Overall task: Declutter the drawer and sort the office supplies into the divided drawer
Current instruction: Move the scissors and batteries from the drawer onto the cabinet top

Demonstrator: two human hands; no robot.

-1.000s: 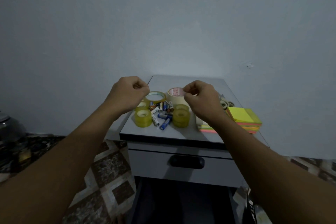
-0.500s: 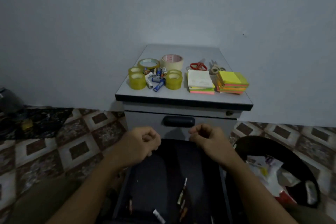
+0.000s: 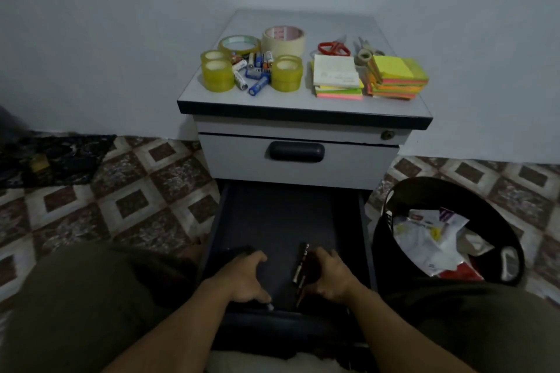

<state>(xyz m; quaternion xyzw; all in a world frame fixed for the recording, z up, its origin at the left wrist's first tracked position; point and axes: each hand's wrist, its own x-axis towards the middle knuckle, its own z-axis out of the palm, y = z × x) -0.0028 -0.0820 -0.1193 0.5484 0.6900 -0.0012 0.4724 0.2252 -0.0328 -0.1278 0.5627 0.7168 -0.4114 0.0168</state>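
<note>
A dark lower drawer (image 3: 348,221) stands pulled out toward me. Both hands are inside it near its front. My left hand (image 3: 245,278) lies palm down with its fingers curled on the drawer floor, and a small white-tipped item (image 3: 269,307) shows by its thumb. My right hand (image 3: 331,275) curls beside a few dark pens (image 3: 300,266); the dim light hides whether it grips them. On the cabinet top (image 3: 303,103) lie yellow tape rolls (image 3: 218,74), a beige tape roll (image 3: 283,39), loose batteries (image 3: 253,70), red scissors (image 3: 333,48) and sticky-note stacks (image 3: 397,77).
The upper drawer (image 3: 297,157) is closed, with a dark handle. A black bin (image 3: 394,197) holding crumpled paper stands right of the open drawer. Patterned tile floor (image 3: 136,206) lies to the left. My knees flank the drawer.
My hands dropped from the cabinet top into the open lower drawer. The view tilted down, bringing the drawer and bin into sight.
</note>
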